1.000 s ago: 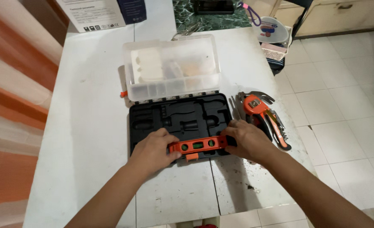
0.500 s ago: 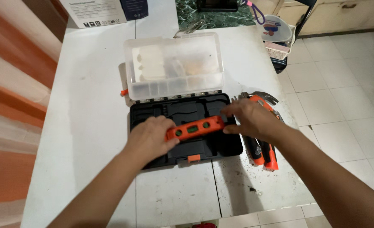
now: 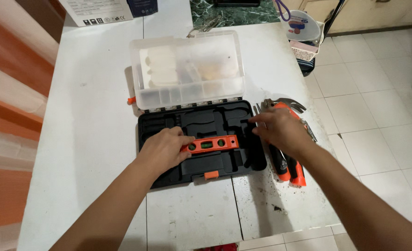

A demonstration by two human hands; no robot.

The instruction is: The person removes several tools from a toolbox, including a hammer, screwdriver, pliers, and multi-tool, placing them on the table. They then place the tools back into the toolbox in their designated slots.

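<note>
An open black tool case [image 3: 201,122] lies on the white table [image 3: 89,139], its clear plastic lid [image 3: 187,69] standing up behind it. An orange spirit level [image 3: 211,143] rests across the case's moulded tray. My left hand [image 3: 165,148] grips the level's left end. My right hand [image 3: 280,130] hovers at the case's right edge, off the level, fingers loosely spread and holding nothing. Under and beside that hand lie a hammer [image 3: 286,103] and orange-and-black handled pliers [image 3: 290,171].
A white cardboard box [image 3: 94,9] stands at the table's far left. A round white object [image 3: 304,27] sits on a stand past the table's right corner, above the tiled floor [image 3: 378,116]. Dark crumbs [image 3: 275,208] dot the table's near right.
The level went from the case's front edge up over the tray and now lies in it. My right hand let go of its right end and moved right, over the tools.
</note>
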